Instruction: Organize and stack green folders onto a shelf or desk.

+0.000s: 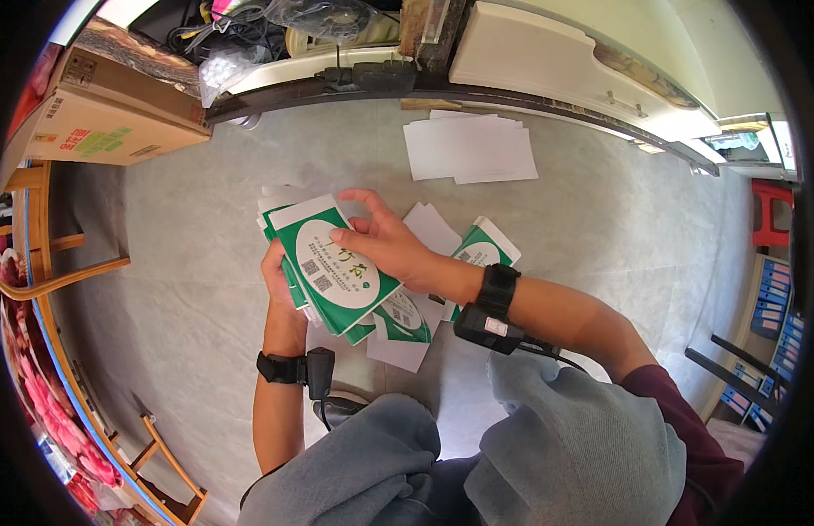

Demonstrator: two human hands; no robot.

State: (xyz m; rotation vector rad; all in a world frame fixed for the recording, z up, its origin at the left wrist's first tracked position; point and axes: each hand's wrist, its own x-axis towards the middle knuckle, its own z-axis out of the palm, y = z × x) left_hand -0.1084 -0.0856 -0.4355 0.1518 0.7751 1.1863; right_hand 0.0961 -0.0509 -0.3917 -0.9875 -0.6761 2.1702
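A thick, uneven stack of green and white printed paper sleeves (334, 269) is held above the floor. My left hand (277, 276) supports the stack from its left side and below, with most fingers hidden under it. My right hand (387, 240) grips the top sleeve at its right edge, thumb on the printed face and index finger raised past the far edge. Beneath, more green sleeves (407, 317) and white sheets (430, 227) lie on the floor, partly covered by the stack. Another green and white pile (484, 244) rests beyond my right wrist.
White sheets (469, 148) lie ahead on the grey tiled floor (196, 230). A cardboard box (124, 125) stands at the far left, near a wooden chair frame (71, 279). Along the front runs a cabinet with a black power adapter (384, 77). At right are a red stool (772, 214) and blue binders (772, 296).
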